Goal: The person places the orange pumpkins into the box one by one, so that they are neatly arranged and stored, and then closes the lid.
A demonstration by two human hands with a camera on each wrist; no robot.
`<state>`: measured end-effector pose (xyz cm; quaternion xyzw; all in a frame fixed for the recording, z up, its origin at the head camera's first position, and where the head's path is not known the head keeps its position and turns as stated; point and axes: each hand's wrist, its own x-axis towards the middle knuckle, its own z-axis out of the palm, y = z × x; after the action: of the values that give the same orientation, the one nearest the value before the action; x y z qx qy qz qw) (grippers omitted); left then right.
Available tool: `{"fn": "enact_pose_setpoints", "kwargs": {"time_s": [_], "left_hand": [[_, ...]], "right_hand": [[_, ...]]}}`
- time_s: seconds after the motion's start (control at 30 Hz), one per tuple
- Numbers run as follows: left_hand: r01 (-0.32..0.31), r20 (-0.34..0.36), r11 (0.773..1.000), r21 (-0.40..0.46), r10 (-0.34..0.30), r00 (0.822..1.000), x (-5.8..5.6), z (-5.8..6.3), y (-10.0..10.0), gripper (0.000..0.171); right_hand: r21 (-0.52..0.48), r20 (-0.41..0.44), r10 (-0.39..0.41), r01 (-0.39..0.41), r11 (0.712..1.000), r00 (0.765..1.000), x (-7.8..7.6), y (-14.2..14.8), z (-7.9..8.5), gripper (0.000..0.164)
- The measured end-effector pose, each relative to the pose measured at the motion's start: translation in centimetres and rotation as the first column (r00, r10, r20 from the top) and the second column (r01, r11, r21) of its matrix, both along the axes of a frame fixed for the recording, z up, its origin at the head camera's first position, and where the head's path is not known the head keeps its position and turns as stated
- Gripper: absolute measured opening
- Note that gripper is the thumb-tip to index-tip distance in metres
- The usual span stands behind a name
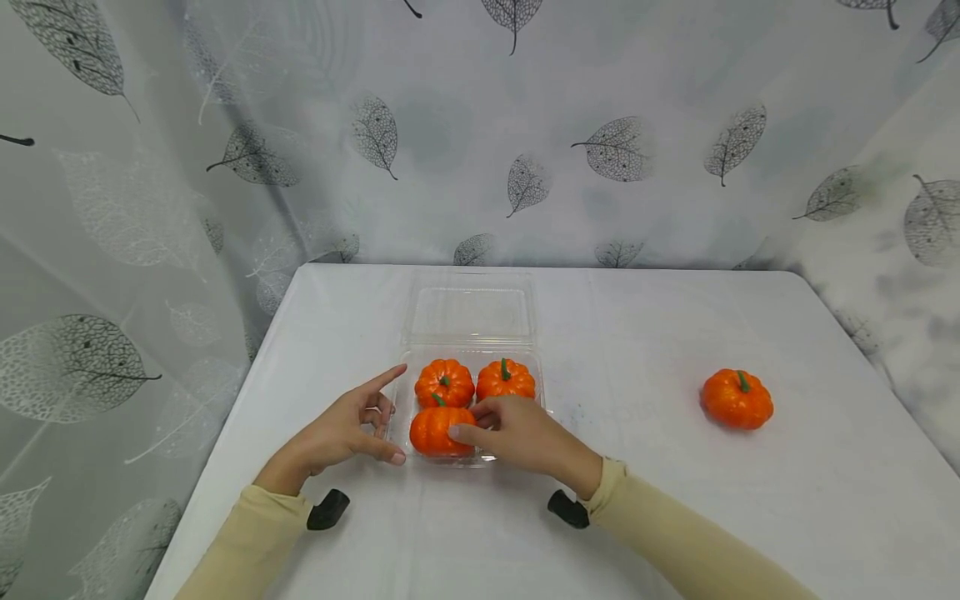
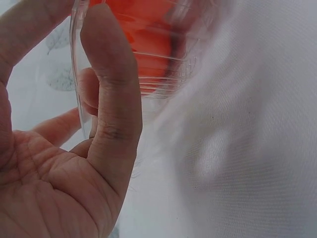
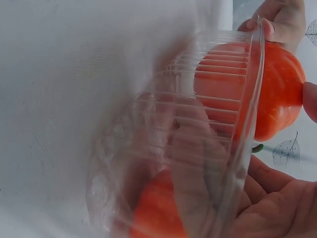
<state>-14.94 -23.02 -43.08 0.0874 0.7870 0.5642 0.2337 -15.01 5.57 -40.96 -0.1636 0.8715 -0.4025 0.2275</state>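
A clear plastic clamshell box (image 1: 397,379) lies with its lid (image 1: 471,310) folded back. Two small orange pumpkins fill its back row, the left one (image 1: 444,383) and the right one (image 1: 506,378). At the front left sits a third pumpkin (image 1: 438,432), its green stem tipped toward the back. My right hand (image 1: 517,429) grips this pumpkin from the right, thumb in front and fingers reaching down inside the box wall (image 3: 218,99). Along the box's left side, my left hand (image 1: 348,429) spreads thumb and index finger, its fingertips right at the rim (image 2: 77,64).
One more orange pumpkin (image 1: 737,399) rests on the white-covered table (image 1: 637,350), well to the right of the box. A leaf-patterned curtain (image 1: 450,125) hangs behind the table and down its left side. Dark wrist pieces show below both hands.
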Motion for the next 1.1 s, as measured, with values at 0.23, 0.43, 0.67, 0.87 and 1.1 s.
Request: {"fn": "enact_pose_setpoints", "kwargs": {"time_s": [0.23, 0.43, 0.67, 0.87, 1.1], "left_hand": [[0.006, -0.006, 1.000, -0.016, -0.006, 1.000, 0.0, 0.0, 0.0, 0.117], [0.006, -0.004, 1.000, -0.016, -0.006, 1.000, 0.0, 0.0, 0.1, 0.117], [0.009, -0.003, 1.000, -0.013, -0.009, 1.000, 0.0, 0.0, 0.0, 0.116], [0.006, 0.007, 1.000, -0.007, -0.006, 1.000, 0.0, -0.1, 0.0, 0.117], [0.010, 0.012, 1.000, 0.008, -0.010, 1.000, 0.0, 0.0, 0.1, 0.118]], "right_hand": [[0.023, -0.012, 0.030, -0.029, 0.999, 0.999, -0.1, -0.4, -0.3, 0.050], [0.037, -0.027, 0.057, -0.056, 0.998, 0.998, -0.2, -0.7, -0.5, 0.051], [0.034, -0.059, 0.066, -0.064, 0.997, 0.996, 0.0, -1.0, -0.9, 0.052], [0.021, -0.056, 0.071, -0.070, 0.997, 0.996, 0.2, -0.7, -1.2, 0.056], [-0.014, -0.109, 0.051, -0.053, 0.998, 0.993, 0.8, 0.4, -0.4, 0.063]]}}
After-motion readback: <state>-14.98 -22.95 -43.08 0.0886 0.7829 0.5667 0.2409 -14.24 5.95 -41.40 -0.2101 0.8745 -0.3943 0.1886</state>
